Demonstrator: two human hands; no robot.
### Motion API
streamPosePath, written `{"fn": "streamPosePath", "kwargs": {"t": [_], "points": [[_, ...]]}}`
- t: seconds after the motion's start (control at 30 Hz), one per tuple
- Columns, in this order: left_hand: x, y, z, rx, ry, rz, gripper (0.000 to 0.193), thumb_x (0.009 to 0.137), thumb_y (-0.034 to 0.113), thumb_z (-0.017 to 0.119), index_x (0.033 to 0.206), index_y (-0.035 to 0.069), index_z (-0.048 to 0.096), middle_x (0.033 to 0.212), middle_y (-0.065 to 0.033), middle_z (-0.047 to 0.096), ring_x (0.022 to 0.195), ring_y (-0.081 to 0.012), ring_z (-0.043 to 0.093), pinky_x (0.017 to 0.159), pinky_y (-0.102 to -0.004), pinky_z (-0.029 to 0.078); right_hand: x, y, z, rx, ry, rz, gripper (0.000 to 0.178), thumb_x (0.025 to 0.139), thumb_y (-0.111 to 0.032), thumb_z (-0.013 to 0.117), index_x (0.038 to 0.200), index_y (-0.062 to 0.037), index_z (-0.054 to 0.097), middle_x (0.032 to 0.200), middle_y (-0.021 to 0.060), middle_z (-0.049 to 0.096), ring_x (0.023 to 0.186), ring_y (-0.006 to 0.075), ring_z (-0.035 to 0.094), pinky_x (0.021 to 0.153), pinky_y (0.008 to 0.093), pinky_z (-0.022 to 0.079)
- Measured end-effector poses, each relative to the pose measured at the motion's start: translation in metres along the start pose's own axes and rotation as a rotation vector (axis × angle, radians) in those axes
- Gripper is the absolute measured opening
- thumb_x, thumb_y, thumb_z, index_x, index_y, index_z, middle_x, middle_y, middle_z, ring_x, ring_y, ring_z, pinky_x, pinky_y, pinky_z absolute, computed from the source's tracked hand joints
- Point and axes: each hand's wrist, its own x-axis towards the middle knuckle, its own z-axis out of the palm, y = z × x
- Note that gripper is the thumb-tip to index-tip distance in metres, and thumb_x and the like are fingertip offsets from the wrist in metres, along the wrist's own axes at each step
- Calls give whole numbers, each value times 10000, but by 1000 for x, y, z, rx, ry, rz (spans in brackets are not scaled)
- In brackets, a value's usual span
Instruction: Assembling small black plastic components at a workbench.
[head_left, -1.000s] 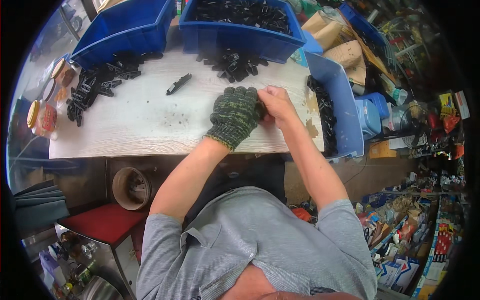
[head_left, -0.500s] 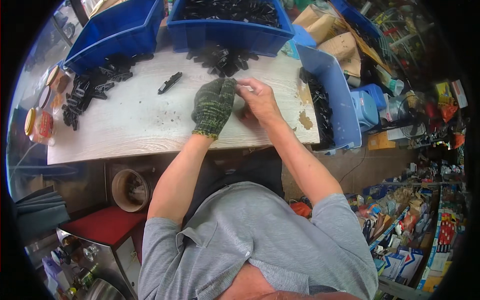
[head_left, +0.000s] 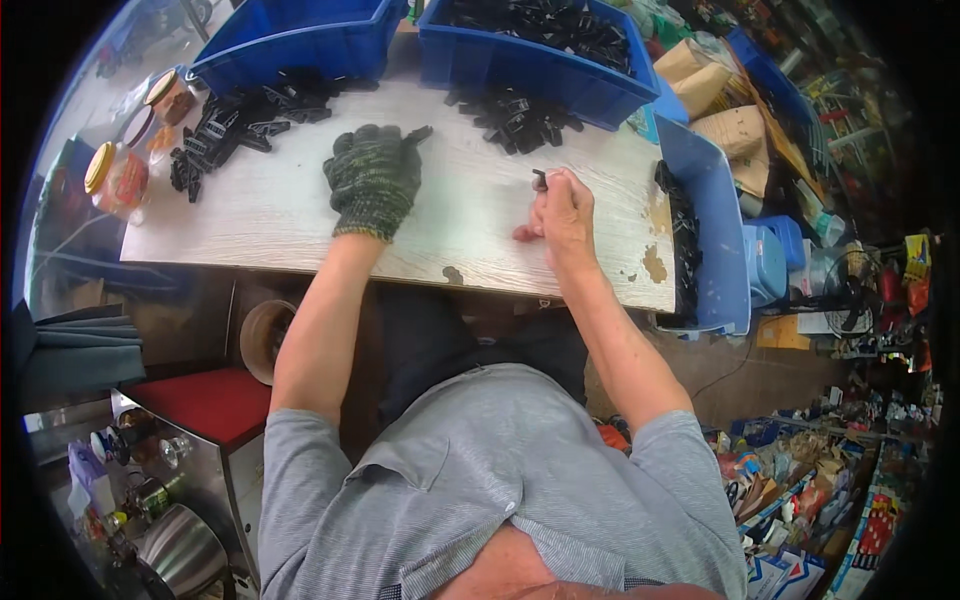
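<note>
My left hand (head_left: pixel 375 180), in a dark green-black knitted glove, is over the middle of the tabletop with its fingers curled. A slim black plastic piece (head_left: pixel 418 134) juts out beside its thumb and seems gripped there; most of it is hidden. My bare right hand (head_left: pixel 565 215) is closed farther right, above the table. The end of a small dark piece (head_left: pixel 540 178) shows between its thumb and fingers, too little to name. Beyond the hands lies a loose heap of black plastic parts (head_left: pixel 515 120), with another heap (head_left: pixel 225 130) at the far left.
Two blue bins (head_left: pixel 530 75) (head_left: pixel 290 50) line the table's far side, the right one full of black parts. A lighter blue bin (head_left: pixel 715 240) with more parts stands against the right edge. Lidded jars (head_left: pixel 118 180) are at the left of the pale table (head_left: pixel 460 220).
My hands have parted: the gloved left went left to where a single black piece lay, the right moved away to the right and is closed. The view has shifted left.
</note>
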Motion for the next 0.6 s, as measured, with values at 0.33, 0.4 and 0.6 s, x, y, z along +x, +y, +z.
{"fn": "streamPosePath", "kwargs": {"t": [0.33, 0.4, 0.6], "points": [[-46, 52, 0, -991, -272, -1, 216, 913, 195, 644, 1080, 59, 655, 960, -174, 693, 862, -345, 674, 761, -414, 533, 1, -7, -5, 119, -18, 21, 336, 981, -372, 479, 846, -68, 517, 555, -30, 325, 478, 98, 375, 424, 336, 490], [-50, 66, 0, -1109, -319, -11, 197, 944, 135, 614, 1107, 32, 658, 945, -144, 692, 854, -252, 658, 762, -363, 522, 0, -7, -6, 102, -24, 30, 325, 980, -354, 484, 838, -64, 518, 556, -26, 337, 475, 95, 385, 420, 330, 494], [-51, 69, 14, -1259, -385, -84, 214, 986, 110, 573, 1165, 17, 642, 938, -91, 673, 800, -151, 612, 750, -314, 514, -3, -3, -9, 130, -96, -12, 289, 979, -310, 507, 807, -78, 516, 579, -18, 387, 473, 97, 422, 397, 319, 512]]}}
